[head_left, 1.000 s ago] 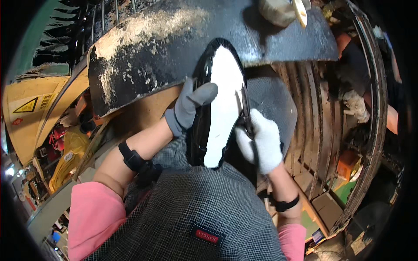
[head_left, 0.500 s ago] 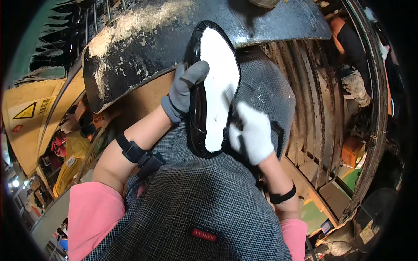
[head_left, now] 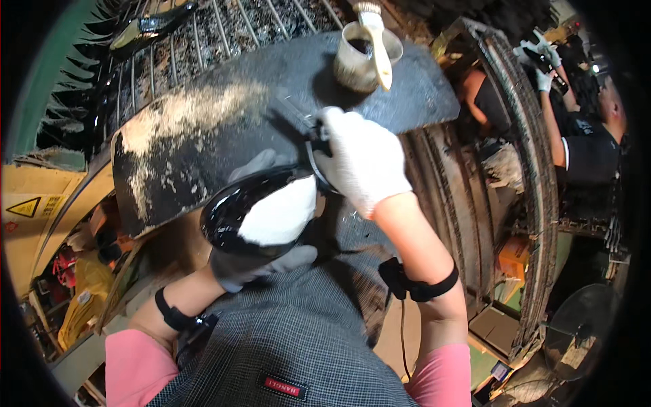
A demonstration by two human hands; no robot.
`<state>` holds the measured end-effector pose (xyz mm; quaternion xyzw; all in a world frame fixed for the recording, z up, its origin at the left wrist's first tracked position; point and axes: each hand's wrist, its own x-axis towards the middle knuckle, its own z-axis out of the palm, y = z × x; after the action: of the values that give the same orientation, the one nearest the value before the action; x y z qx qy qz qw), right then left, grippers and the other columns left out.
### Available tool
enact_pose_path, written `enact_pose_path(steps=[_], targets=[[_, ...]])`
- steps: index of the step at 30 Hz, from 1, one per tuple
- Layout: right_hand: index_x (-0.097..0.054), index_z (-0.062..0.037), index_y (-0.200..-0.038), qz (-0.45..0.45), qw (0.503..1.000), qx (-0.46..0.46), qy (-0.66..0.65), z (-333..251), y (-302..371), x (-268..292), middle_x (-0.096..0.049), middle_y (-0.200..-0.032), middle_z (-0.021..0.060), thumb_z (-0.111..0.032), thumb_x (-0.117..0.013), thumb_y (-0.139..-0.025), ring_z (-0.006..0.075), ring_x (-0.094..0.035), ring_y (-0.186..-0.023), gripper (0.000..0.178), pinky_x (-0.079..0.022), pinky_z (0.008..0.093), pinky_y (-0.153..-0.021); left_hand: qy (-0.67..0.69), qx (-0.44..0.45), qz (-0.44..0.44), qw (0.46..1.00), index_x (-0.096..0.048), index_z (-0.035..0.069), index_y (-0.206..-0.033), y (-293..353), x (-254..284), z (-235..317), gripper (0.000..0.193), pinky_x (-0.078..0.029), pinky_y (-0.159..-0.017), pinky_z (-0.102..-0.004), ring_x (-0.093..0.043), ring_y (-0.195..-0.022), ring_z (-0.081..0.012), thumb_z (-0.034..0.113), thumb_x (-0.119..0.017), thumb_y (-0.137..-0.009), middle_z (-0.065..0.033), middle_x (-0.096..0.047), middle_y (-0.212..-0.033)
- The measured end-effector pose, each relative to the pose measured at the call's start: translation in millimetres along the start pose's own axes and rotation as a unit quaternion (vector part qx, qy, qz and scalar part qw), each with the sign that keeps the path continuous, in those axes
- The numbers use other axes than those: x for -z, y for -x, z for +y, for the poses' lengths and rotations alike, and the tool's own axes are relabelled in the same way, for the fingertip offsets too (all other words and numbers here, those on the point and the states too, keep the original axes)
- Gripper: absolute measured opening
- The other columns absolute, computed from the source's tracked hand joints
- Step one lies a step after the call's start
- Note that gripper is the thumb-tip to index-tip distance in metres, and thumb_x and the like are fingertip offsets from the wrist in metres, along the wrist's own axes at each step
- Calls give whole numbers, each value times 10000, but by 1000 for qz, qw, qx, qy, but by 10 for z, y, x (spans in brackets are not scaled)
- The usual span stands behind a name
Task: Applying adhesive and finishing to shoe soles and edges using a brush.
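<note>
A glossy black shoe upper [head_left: 224, 214] with a white insole board [head_left: 281, 214] on its underside lies tilted in front of me. My left hand [head_left: 261, 268], in a grey glove, grips it from below and around its sides. Up and to the right, my right hand [head_left: 363, 159], in a white glove, is closed on a scissors-like tool [head_left: 313, 129] with a thin metal tip and dark curved handles. The tip points left, over the black work board. My right hand hides most of the tool and the shoe's far end.
The curved black board [head_left: 271, 102] has a pale worn patch on its left. A stained cup [head_left: 352, 64] with a brush [head_left: 377, 51] across it stands there. Metal bars [head_left: 220, 27] lie beyond. At right are a worn rack [head_left: 529, 169] and another person [head_left: 590, 149].
The shoe upper has moved left and turned from upright to tilted. My right hand has risen from beside the shoe to over the board's edge, bringing the tool into sight. The view has shifted.
</note>
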<state>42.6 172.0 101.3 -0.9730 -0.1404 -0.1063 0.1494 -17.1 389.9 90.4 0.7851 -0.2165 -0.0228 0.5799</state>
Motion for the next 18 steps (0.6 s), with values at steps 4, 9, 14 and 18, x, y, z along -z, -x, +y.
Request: enact_pose_path(steps=[4,9,14,18], targets=[[-623,-104,-915,-25,994,107,-23,-53,-235,370,-650,-831,122,-200,-703,-858,302,-688,-790,137,-552,429,-684,-108,-147,-117,976,-408,-14,-1511,-207,352,-105,788,-332,-1227,-441,-497,-1402,-249,386,-754,-926,-153,-544,-1479],[-733,-149,-1084,128,981,145,33,598,-710,930,-682,-903,82,-104,-673,-885,263,-693,-822,212,-550,346,-693,14,1,-159,987,-519,20,-1416,-441,286,-222,555,-534,-962,-380,-676,-1091,-355,165,-698,-911,-146,-680,-1168],[-771,-150,-956,59,955,245,156,887,-1219,845,-674,-1035,42,-142,-662,-838,272,-672,-943,161,-544,361,-813,-134,-104,-188,968,-542,45,-1396,-514,263,-500,527,-509,-1049,-407,-611,-1231,-314,112,-682,-893,-118,-622,-1306],[-743,-119,-955,57,947,277,150,892,-1376,781,-684,-1035,54,-130,-690,-779,277,-689,-941,185,-567,376,-796,-39,-83,-113,989,-669,23,-1138,-543,99,-542,365,-539,-808,-436,-685,-946,-393,284,-727,-889,-197,-702,-971]])
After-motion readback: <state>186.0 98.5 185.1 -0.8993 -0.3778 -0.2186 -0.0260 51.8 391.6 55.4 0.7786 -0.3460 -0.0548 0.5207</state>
